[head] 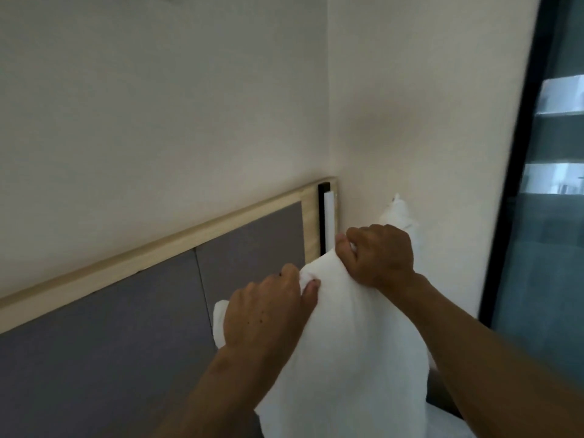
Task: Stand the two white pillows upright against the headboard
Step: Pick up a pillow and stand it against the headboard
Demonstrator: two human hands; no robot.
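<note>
Both bare hands pinch the top edge of a soft white fabric pillow (341, 343): left hand (268, 308), right hand (379, 254). Pillow held upright in front of grey padded, pale-wood-framed headboard (126, 311), near the cream wall corner (328, 105).

Left hand (268, 311), right hand (380, 256) both pinch white pillow (344, 349) top edge, before headboard (126, 311).

The white pillow (344, 336) fills the corner between headboard (132, 317) and side wall (426, 137); leftward stays open.
</note>
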